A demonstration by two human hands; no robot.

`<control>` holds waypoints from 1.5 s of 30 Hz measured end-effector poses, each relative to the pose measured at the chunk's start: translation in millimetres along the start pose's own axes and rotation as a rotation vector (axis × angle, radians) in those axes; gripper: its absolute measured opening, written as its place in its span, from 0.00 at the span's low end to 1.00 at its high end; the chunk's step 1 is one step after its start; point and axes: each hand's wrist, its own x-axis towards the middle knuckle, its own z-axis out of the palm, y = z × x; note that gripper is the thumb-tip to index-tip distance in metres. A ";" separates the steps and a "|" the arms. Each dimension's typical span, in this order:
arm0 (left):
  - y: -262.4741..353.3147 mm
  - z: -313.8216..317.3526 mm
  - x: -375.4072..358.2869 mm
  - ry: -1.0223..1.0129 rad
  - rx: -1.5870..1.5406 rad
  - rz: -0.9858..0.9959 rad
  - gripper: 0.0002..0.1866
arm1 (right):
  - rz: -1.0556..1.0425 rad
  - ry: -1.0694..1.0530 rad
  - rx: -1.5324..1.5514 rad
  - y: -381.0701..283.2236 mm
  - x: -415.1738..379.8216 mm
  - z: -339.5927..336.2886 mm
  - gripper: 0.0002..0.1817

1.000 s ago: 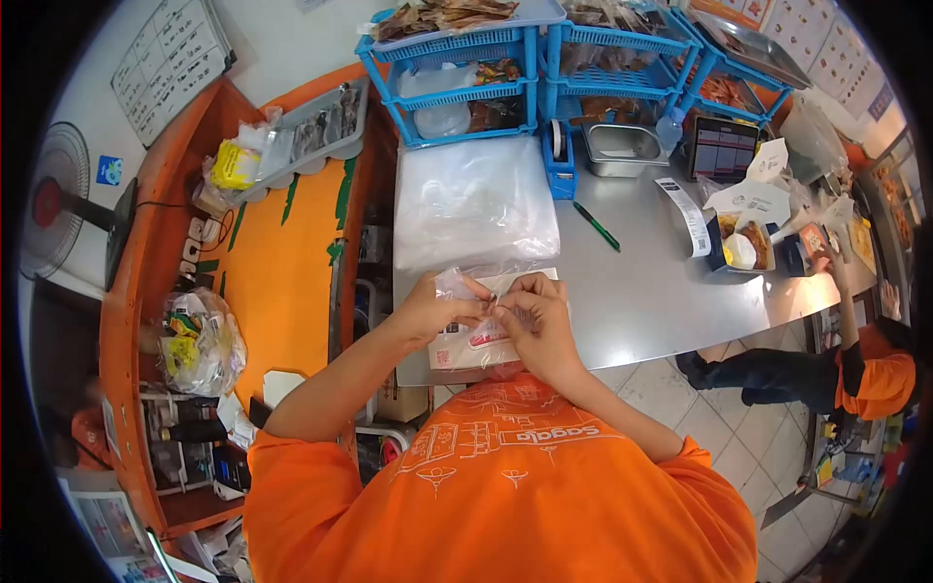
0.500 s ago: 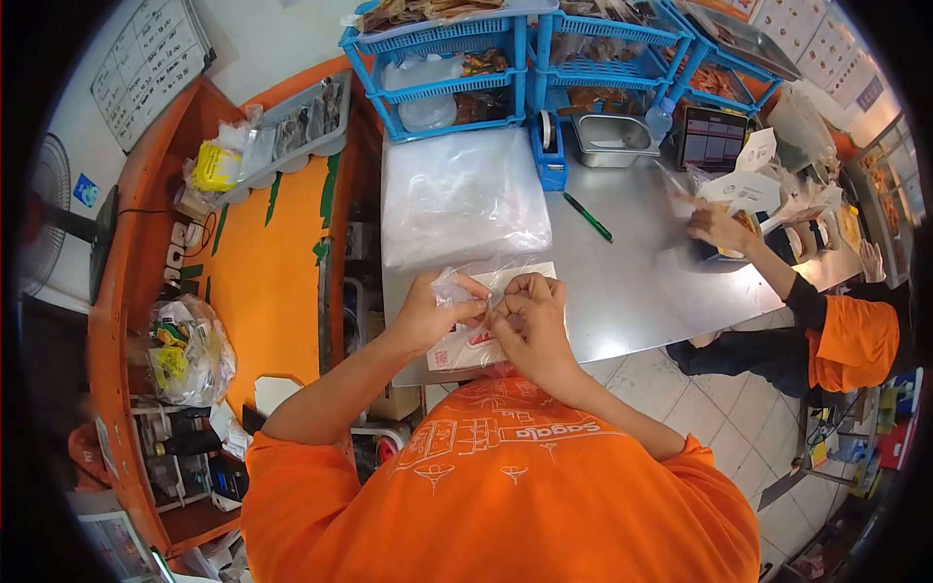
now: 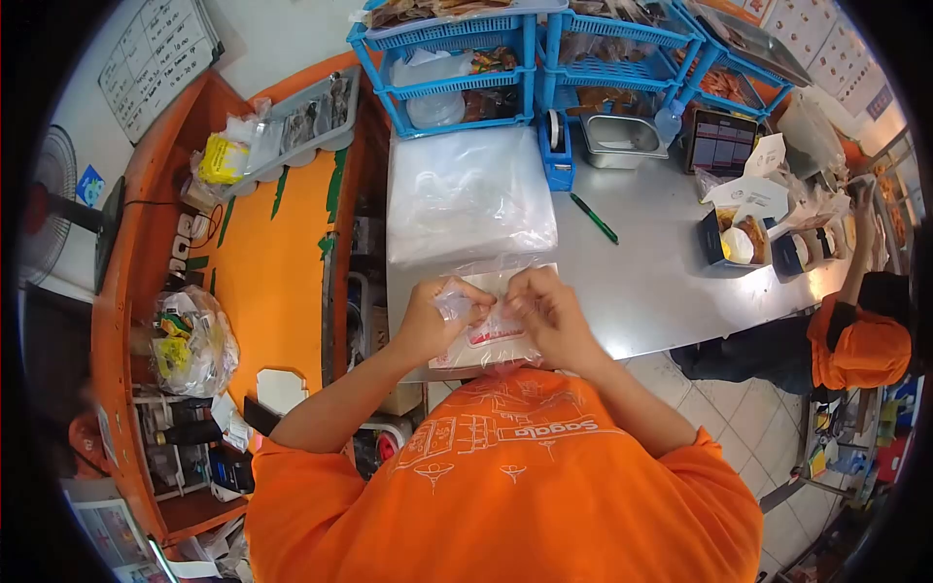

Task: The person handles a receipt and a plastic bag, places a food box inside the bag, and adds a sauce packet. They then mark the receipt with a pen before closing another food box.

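Note:
At the front edge of the metal counter [image 3: 661, 282], a flat cream-coloured box [image 3: 457, 358] with red print lies inside a clear plastic bag [image 3: 500, 361]. My left hand [image 3: 437, 313] pinches the bag's gathered plastic near its top. Close beside it, my right hand [image 3: 549, 316] has its fingers bent together at the plastic, a small gap from the left fingers. What lies between the right fingertips is too small to make out. Just beyond both hands rests a stack of clear plastic bags [image 3: 471, 189].
Behind the stack stand blue racks [image 3: 457, 85], a blue tape dispenser [image 3: 557, 160] and a metal pan [image 3: 622, 136]. A green pen [image 3: 594, 218] lies right of the stack. Farther right are a tablet [image 3: 722, 144], an open food box [image 3: 737, 238] and a co-worker in orange [image 3: 860, 340].
My hands have moved slightly apart, and more red print shows between them. The co-worker's arm has drawn back from the open food box toward the far right.

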 end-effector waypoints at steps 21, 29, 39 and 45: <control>30.9 21.3 -11.7 -0.109 0.937 0.261 0.21 | 0.080 -0.193 0.101 9.5 14.7 -47.2 0.05; 17.6 46.4 -26.9 0.332 0.997 0.438 0.22 | 0.142 0.210 -0.194 174.9 -46.9 -35.3 0.21; 40.4 -117.4 -63.1 1.015 0.598 0.179 0.14 | 0.385 -0.224 0.226 59.3 32.2 48.2 0.16; -5.3 -288.6 -41.0 1.383 0.794 -0.075 0.11 | 0.299 0.013 -0.240 70.8 32.7 62.6 0.11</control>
